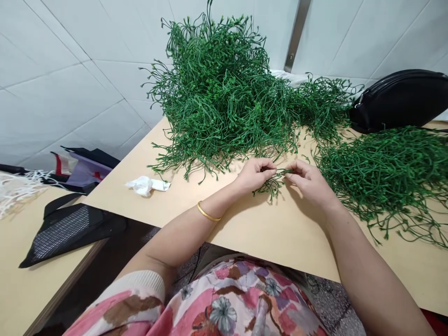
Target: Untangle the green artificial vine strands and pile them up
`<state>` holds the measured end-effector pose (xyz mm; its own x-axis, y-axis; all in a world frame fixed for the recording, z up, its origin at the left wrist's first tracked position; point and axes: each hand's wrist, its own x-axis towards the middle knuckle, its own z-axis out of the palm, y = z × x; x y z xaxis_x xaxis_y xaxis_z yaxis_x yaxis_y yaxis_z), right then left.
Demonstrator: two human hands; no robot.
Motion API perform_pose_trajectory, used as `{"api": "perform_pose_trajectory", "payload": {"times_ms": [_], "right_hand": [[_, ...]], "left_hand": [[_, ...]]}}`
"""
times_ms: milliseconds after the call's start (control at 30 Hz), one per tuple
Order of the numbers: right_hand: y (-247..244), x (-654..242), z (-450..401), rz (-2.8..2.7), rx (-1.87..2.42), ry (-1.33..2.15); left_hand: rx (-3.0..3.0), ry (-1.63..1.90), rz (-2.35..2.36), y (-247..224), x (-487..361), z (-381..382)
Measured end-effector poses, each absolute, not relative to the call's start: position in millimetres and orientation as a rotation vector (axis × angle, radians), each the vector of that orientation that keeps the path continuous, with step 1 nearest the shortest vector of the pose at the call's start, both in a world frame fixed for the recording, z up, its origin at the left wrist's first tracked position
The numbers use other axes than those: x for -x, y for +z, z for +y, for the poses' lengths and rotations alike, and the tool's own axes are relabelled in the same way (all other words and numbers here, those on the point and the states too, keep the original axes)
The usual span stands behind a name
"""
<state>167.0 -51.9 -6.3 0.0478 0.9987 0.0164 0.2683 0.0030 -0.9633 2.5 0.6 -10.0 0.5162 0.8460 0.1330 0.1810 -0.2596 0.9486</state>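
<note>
Thin green plastic-looking stems with small budded tips lie in a tall heap (224, 102) at the back of the table. My left hand (257, 175) is closed in a pinch on a small bunch of these green stems (271, 189), low over the tabletop. Facing it, my right hand (308, 182) pinches the other end of stems from that bunch between thumb and finger. A second, flatter pile of green stems (388, 168) lies to the right of my right hand.
A crumpled white tissue (143, 185) lies on the table (224, 219) left of the heap. At the back right sits a black bag (402, 100). A black mesh pouch (63, 231) and white strings (24, 189) lie on another table at left. White tiled wall (87, 84) stands behind.
</note>
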Motion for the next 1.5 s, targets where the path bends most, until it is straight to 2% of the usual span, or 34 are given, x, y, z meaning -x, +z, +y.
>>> {"api": "perform_pose_trajectory", "payload": {"times_ms": [133, 367, 667, 900, 1133, 1333, 1500], "right_hand": [[-3, -168, -51, -1.119, 1.239, 1.317], [-4, -171, -51, -1.016, 1.171, 1.466], [-6, -170, -51, -1.076, 1.209, 1.383], [-6, -168, -52, -1.161, 1.19, 1.364], [-10, -162, -52, -1.213, 1.201, 1.369], [-13, -154, -53, -1.327, 1.325, 1.075], [-14, -153, -53, -1.366, 1.414, 0.865]], "left_hand": [[-1.736, 0.803, 0.826, -10, -2, -1], [-1.7, 0.83, 0.912, -12, 0, 3], [-1.507, 0.892, 0.87, -7, 0, -2], [-1.695, 0.889, 0.927, -8, 0, 1], [-2.204, 0.903, 0.988, -12, 1, -1], [-2.126, 0.93, 0.98, -12, -2, -3], [-1.772, 0.863, 0.916, -9, -5, -4]]}}
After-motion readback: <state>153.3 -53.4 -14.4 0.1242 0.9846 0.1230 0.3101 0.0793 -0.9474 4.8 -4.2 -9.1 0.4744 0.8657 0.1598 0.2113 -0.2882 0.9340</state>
